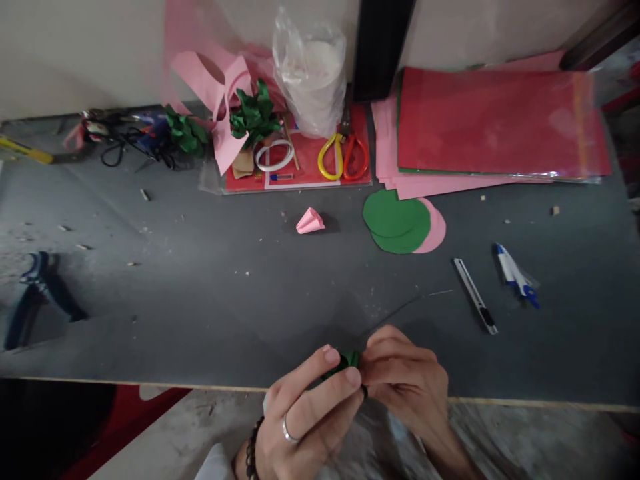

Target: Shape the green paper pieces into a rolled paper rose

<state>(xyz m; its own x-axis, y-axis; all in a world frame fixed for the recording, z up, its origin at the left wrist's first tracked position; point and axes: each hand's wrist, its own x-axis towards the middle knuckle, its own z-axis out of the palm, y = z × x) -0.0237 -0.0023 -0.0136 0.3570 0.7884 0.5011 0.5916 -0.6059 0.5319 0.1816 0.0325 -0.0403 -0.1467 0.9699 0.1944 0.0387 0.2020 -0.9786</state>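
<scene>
Near the table's front edge, my left hand (317, 407) is closed around a small piece of folded green paper (349, 361). A ring is on one finger and a beaded bracelet circles the wrist. Close against it, my right hand (407, 377) is pinched at the right side of the green piece; what lies between its fingertips is hidden. From behind this hand a thin dark wire or thread (410, 302) runs out to the right over the table. Farther back lie a folded pink paper piece (311, 221) and green paper circles (397, 220) overlapping a pink paper circle (437, 227).
To the right are a utility knife (475, 295) and a blue-and-white pen-like item (517, 275). Pliers (43, 293) lie at far left. Along the back are red paper sheets (500, 123), scissors (343, 157), green paper foliage (255, 117) and a plastic-wrapped white cup (317, 80).
</scene>
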